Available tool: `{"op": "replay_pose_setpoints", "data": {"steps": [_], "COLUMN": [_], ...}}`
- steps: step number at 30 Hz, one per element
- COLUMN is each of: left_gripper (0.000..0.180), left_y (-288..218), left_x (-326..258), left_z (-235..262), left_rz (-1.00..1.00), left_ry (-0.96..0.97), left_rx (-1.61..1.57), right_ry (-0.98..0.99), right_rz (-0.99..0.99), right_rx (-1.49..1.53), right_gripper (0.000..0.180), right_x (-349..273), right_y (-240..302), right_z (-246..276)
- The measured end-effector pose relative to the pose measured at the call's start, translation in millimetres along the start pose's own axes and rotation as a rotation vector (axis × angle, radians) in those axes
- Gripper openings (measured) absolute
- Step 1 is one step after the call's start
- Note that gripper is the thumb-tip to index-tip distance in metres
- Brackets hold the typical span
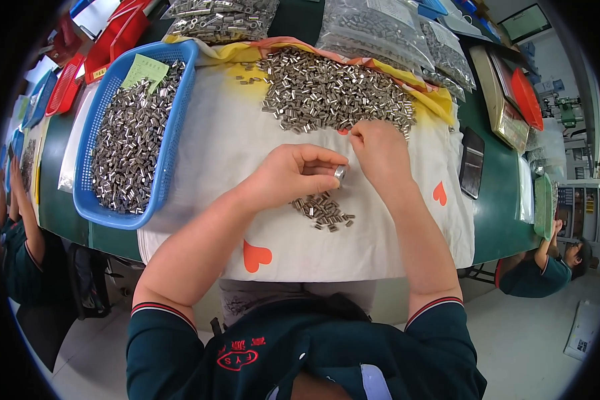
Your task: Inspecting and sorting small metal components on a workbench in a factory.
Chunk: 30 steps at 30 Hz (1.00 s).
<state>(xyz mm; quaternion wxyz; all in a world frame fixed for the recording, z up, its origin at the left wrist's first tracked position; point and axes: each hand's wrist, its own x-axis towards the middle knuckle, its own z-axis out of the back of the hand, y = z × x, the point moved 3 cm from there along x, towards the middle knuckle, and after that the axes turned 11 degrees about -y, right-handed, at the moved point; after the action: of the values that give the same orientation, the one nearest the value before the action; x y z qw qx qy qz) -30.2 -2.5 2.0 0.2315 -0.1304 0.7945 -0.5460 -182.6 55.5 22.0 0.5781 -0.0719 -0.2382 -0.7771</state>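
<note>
Small shiny metal cylinders (333, 90) lie in a wide heap at the far side of a white cloth (213, 153). Between the thumb and fingers of my left hand (287, 175) is a silvery metal piece (340, 172), round at its visible end. Below that hand sits a smaller pile of metal cylinders (323, 212), partly covered by it. My right hand (382, 155) is at the near edge of the big heap, its fingers closed in a pinch. Whatever those fingertips hold, if anything, is hidden.
A blue plastic basket (185, 107) full of metal cylinders, with a yellow-green slip, stands left. Clear bags of metal parts (377, 33) line the back. A dark phone (472, 163) lies right on the green table (497, 213). Other people sit at both sides.
</note>
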Motion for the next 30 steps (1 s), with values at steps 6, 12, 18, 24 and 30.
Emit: {"op": "replay_pose_setpoints", "data": {"steps": [6,12,18,24,30], "left_gripper": [0.033,0.032,0.031,0.029,0.029], "left_y": [2,1,1,0,0], "left_x": [5,3,4,4,2], "left_z": [7,8,7,8,2], "left_rz": [-0.041,-0.010,-0.057,-0.054,-0.069], "left_ry": [-0.081,-0.106,-0.106,-0.183,-0.229], "left_rx": [-0.186,-0.188,-0.061,0.075,0.104], "right_ry": [0.003,0.117,0.126,0.046,-0.026], "right_rz": [-0.015,-0.366,-0.282,-0.160,-0.153], "right_rx": [0.053,0.947,0.687,0.574,0.533], "right_gripper": [0.007,0.009,0.007,0.006,0.006], "right_x": [-9,-25,-23,-24,-29], "right_y": [8,14,29,31,34], "right_z": [8,20,36,33,32]}}
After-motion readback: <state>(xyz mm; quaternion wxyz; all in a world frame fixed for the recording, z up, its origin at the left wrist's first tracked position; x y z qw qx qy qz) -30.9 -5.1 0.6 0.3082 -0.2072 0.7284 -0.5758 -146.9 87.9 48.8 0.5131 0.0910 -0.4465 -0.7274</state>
